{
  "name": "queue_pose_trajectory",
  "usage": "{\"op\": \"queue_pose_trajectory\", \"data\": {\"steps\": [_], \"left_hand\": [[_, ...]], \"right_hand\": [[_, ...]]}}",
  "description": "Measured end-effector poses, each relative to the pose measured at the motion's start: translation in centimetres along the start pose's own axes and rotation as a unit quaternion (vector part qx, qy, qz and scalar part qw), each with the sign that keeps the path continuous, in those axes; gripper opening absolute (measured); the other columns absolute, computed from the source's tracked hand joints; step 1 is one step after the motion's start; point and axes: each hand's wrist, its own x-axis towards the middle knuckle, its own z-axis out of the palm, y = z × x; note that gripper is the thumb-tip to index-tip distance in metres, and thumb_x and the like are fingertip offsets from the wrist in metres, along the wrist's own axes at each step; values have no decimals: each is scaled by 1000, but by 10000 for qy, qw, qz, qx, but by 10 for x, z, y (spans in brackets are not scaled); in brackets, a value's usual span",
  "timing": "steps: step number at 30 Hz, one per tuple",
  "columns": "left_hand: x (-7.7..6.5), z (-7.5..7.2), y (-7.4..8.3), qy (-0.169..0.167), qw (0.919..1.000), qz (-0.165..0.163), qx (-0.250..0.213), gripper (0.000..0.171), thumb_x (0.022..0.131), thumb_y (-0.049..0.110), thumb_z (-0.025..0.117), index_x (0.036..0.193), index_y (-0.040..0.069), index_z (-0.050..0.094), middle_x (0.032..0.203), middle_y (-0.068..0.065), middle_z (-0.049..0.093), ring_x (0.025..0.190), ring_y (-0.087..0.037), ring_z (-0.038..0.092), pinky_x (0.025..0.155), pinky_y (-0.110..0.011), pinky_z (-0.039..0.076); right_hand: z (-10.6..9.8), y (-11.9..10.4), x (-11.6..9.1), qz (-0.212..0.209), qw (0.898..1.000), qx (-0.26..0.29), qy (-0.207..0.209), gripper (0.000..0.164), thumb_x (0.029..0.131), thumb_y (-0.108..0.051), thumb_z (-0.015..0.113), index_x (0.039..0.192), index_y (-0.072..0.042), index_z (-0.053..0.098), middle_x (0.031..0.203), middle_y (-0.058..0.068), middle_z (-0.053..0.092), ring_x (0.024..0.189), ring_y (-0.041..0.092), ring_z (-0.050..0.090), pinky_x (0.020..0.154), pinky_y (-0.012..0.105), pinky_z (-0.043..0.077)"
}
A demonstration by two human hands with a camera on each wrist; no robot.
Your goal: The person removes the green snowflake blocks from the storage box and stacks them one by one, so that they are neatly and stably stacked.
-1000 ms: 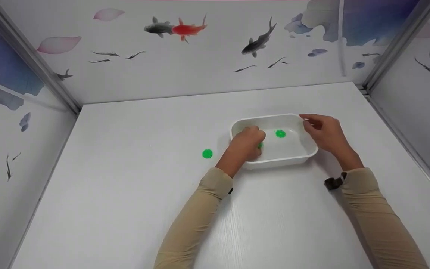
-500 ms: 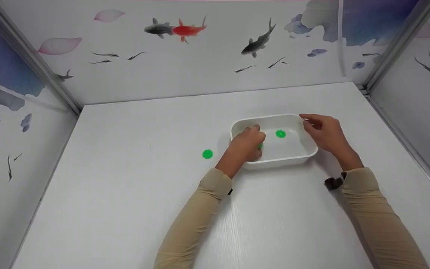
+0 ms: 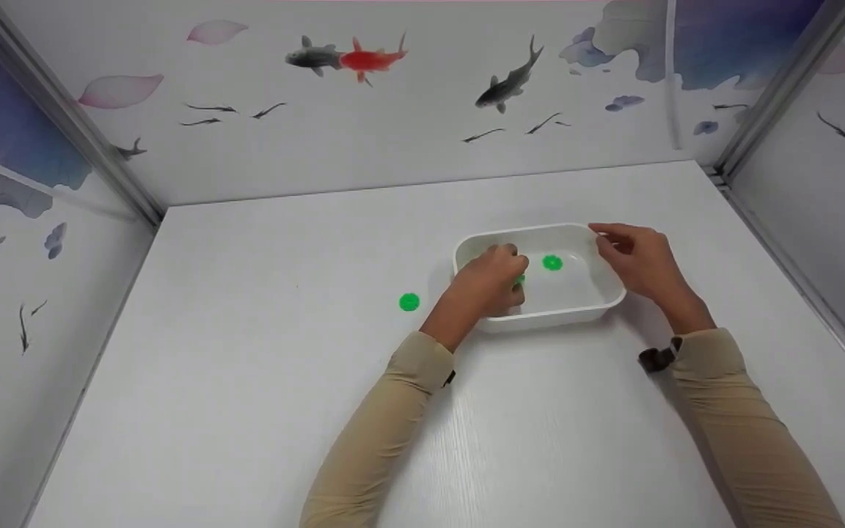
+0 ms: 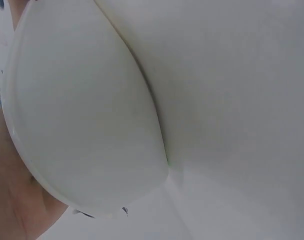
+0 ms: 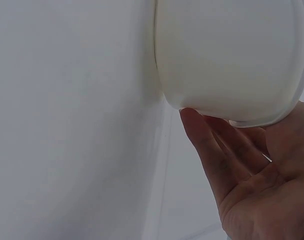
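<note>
In the head view, the left hand point(image 3: 491, 284) hides most of a green piece point(image 3: 520, 279) and the sleeves point(image 3: 382, 433) leave the bottom edge. In the left wrist view, the white tray point(image 4: 87, 110) hides that hand's fingertips; in the other wrist view, the lower right corner cuts the right hand point(image 5: 259, 182).

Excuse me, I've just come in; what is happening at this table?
Someone is working at a white tray. The left hand is inside it, pinching a small green disc, while the right hand holds its far right corner. Another disc lies inside, and a third disc rests on the table, left of the tray.
</note>
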Motion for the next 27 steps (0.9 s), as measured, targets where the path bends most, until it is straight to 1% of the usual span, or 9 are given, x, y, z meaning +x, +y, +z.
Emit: {"op": "queue_pose_trajectory", "data": {"steps": [2,5,8,11,14,19,23,27], "left_hand": [[-2,-2,0,161,9998,144,-20,22,102,16,66,120,8,74,116,-8,71,103,-20,66,86,-29,60],[-5,-6,-1,327,9989,281,-166,26,102,16,67,125,8,75,118,-8,71,106,-20,67,89,-28,60],[-8,-8,-2,423,9980,382,-280,29,101,15,67,129,9,75,119,-9,71,108,-21,67,89,-27,60],[-11,-11,-4,485,9974,463,-262,29,101,16,66,128,11,76,120,-8,71,108,-21,67,88,-26,59],[-15,-14,-6,533,9969,499,-309,28,102,16,67,128,12,75,123,-8,70,110,-21,68,90,-26,59],[-22,-17,-9,570,9959,432,-550,30,104,21,67,133,14,72,133,-9,67,119,-20,68,99,-28,59],[-27,-18,-12,669,9947,446,-642,29,105,22,68,133,15,72,133,-9,68,120,-21,68,98,-27,60],[-33,-20,-15,790,9934,501,-658,28,105,19,69,132,14,73,131,-8,69,120,-21,68,98,-27,61]], "right_hand": [[0,0,0,1,10000,-19,-15,43,111,-33,60,150,-16,66,138,22,72,121,37,72,83,6,46],[0,0,0,-13,10000,-47,-27,43,111,-32,60,151,-16,66,138,22,72,120,38,72,83,6,46],[0,1,0,-57,10000,-56,13,42,111,-31,61,150,-16,66,138,22,72,120,38,73,83,5,45],[1,3,0,-117,9999,-81,72,41,111,-30,60,149,-16,67,136,22,73,119,38,74,81,2,43],[1,3,0,-169,9998,-91,101,40,111,-29,60,148,-15,68,135,22,74,117,38,74,80,1,42],[0,2,0,-182,9998,-50,109,40,111,-28,61,148,-15,68,133,22,74,117,37,73,79,0,42],[0,0,-1,-112,9999,-16,72,42,111,-31,61,149,-15,67,134,23,73,117,37,72,80,2,42],[0,-1,-2,-74,9999,-55,70,43,111,-32,60,150,-15,66,135,22,73,117,37,72,80,3,43]]}}
